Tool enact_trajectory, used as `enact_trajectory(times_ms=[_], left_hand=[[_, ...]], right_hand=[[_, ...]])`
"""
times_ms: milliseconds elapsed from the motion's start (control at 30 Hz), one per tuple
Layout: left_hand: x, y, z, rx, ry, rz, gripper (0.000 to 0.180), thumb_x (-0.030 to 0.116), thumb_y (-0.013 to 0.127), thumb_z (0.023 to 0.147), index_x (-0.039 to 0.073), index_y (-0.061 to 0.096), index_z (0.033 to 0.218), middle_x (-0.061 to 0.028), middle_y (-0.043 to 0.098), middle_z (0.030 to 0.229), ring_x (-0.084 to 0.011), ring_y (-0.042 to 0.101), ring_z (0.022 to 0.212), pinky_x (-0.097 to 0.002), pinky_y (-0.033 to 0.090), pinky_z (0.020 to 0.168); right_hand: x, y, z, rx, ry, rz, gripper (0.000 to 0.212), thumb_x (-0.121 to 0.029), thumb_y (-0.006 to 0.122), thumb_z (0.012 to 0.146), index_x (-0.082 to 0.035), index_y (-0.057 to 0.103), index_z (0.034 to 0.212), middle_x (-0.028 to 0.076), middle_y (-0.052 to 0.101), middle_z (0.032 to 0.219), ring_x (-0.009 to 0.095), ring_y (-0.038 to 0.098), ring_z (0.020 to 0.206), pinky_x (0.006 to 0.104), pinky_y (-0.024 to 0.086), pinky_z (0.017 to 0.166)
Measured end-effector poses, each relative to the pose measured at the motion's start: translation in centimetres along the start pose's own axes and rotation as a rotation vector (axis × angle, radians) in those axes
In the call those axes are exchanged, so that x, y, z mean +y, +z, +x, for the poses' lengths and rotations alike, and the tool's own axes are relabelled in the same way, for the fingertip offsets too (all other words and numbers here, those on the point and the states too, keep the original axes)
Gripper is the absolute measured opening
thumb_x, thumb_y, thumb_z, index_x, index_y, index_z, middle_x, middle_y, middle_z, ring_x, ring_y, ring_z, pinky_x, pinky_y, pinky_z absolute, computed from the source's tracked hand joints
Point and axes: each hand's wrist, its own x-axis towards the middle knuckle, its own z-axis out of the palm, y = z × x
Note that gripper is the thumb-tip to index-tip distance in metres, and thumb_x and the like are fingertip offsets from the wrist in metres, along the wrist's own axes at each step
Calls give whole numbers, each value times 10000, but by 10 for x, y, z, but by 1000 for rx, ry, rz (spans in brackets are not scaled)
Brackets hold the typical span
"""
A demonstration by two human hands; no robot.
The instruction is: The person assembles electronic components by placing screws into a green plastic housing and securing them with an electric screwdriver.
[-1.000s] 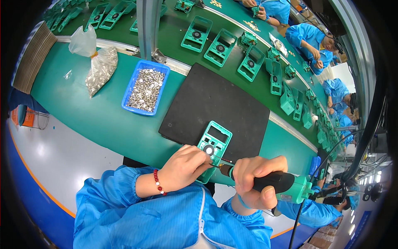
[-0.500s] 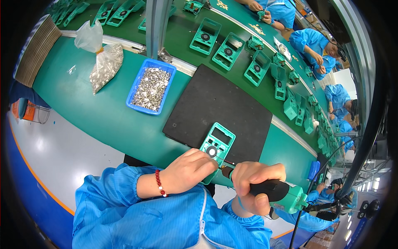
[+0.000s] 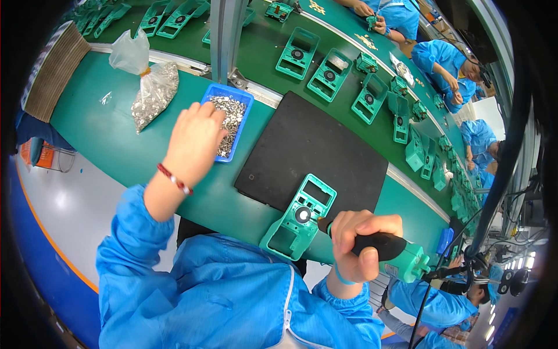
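Observation:
My right hand [image 3: 366, 241] is wrapped round a green and black electric screwdriver [image 3: 401, 256]. Its tip points left at a green plastic housing [image 3: 318, 195], beside the round black part with a white centre [image 3: 303, 214]. Whether the tip touches cannot be made out. The housing lies tilted, its far end over the black mat and its near end at the table edge. My left hand [image 3: 195, 136], with a red bead bracelet at the wrist, reaches over a blue tray [image 3: 239, 152] of small metal parts [image 3: 231, 116]. Its fingers are curled down together among the parts, the tips hidden.
A black mat [image 3: 319, 148] covers the middle of the bench. Left of the tray stands a tied clear bag [image 3: 156, 93] of metal parts. A metal post [image 3: 224, 43] rises behind the tray. Beyond, a green line carries several housings [image 3: 329, 75]. Co-workers in blue [image 3: 442, 64] sit opposite.
My left hand has left the housing and moved up and left to the blue tray. My right hand stays by the housing with the screwdriver.

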Motion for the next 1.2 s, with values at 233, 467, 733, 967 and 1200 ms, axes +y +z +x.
enact_trajectory(times_ms=[233, 467, 733, 967, 1200], left_hand=[[-27, 24, 9, -81, 111, 2, 49, 102, 676, 843, 67, 710, 847, -72, 634, 964, -264, 590, 944, -404, 446, 823], [-28, 35, 2, 168, 72, -160, 70, 85, 666, 848, 78, 693, 913, -57, 621, 953, -255, 604, 921, -392, 455, 808], [-23, 31, 2, 285, 100, -81, 65, 108, 708, 864, 79, 680, 915, -42, 604, 924, -238, 596, 860, -382, 446, 735], [-20, 31, 0, 288, 59, -68, 78, 115, 709, 865, 78, 666, 919, -37, 608, 913, -233, 594, 833, -373, 445, 711], [-26, 43, 3, 393, 108, -6, 83, 107, 706, 858, 84, 650, 915, -38, 622, 892, -233, 604, 828, -367, 452, 710]], right_hand=[[35, -3, 1, -41, 37, -77, 366, -318, 692, 917, -27, 495, 1019, 53, 526, 610, 131, 455, 482, 292, 384, 460], [58, 1, 1, -53, 37, -9, 363, -315, 703, 922, -30, 499, 1019, 51, 527, 616, 120, 456, 490, 285, 384, 472], [68, -6, -8, -20, 75, -107, 359, -308, 704, 918, -25, 503, 1014, 54, 531, 622, 120, 457, 496, 290, 388, 481], [69, -2, -6, -1, 92, -84, 352, -298, 698, 919, -23, 501, 1018, 55, 532, 622, 122, 458, 498, 289, 389, 485], [69, -3, -3, -22, 77, -96, 354, -304, 699, 919, -28, 502, 1021, 50, 531, 620, 116, 462, 497, 284, 388, 485]])
